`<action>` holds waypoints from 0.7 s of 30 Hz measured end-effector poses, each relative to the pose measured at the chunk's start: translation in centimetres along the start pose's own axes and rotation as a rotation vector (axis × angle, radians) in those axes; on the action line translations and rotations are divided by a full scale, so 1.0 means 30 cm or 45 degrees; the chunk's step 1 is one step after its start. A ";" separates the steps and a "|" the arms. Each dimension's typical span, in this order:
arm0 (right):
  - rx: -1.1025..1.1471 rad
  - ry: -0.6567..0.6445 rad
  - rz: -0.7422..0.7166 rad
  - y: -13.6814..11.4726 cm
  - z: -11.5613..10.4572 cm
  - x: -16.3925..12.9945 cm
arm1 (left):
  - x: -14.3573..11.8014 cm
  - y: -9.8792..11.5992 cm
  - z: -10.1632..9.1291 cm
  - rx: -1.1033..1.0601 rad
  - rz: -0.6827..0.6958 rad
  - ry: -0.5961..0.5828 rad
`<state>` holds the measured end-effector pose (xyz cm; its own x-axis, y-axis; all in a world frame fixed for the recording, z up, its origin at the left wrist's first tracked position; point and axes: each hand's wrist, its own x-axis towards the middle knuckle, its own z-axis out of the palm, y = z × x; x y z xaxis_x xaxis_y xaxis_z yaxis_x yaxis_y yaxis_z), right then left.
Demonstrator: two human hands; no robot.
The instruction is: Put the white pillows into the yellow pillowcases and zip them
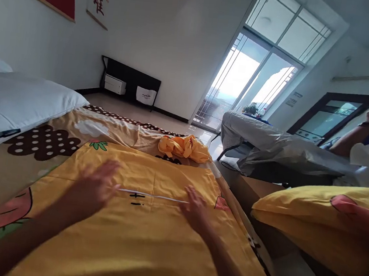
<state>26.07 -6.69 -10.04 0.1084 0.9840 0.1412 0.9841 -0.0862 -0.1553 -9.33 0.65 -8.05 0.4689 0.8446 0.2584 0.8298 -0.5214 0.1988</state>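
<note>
We find the yellow cloth point(160, 245) spread over a patterned bed sheet point(122, 129), directly beneath and between the two hands. It reaches beyond the fingertips on the far side and runs back under both forearms on the near side. A narrow white strip point(168, 198) crosses it, and the visible length lies between the left hand point(98, 186) and the right hand point(196, 205).

We record the left hand as unclenched, fingers extended, over the cloth at the left end of the strip. It is blurred, and we cannot tell whether it touches the fabric. The right hand is likewise loose, its fingers laid forward at the strip's right end and apparently on the cloth. We see nothing gripped in either.

Beyond the cloth's far edge, nearer the right hand's side, we note a crumpled orange-yellow bundle point(186, 148) on the sheet. A white pillow point(26, 101) lies at the far left, well apart from the hands. To the right, past the bed's edge, we observe a puffed yellow item point(312, 204) with a red print. Behind it, another person's raised forearm point(351, 138) shows, with a dark band at the wrist.
</note>
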 end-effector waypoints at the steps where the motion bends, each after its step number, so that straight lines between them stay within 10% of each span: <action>1: 0.030 -0.019 -0.093 -0.108 0.027 0.066 | 0.085 0.093 0.019 0.042 0.046 -0.069; 4: 0.108 -0.083 -0.332 -0.352 0.152 0.228 | 0.279 0.270 0.127 0.147 0.200 -0.241; 7: 0.093 -0.149 -0.415 -0.376 0.259 0.341 | 0.359 0.207 0.235 0.134 0.185 -0.252; 15: -0.172 -0.133 0.236 0.310 0.169 0.486 | 0.328 -0.544 0.266 0.155 -0.356 -0.096; 21: -0.339 -0.052 0.367 0.463 0.199 0.508 | 0.353 -0.678 0.313 0.089 -0.453 0.012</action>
<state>40.56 8.04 -15.88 0.3854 0.9184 0.0890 0.9167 -0.3921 0.0770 -18.40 21.33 -18.23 0.1444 0.9705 0.1931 0.9594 -0.1851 0.2127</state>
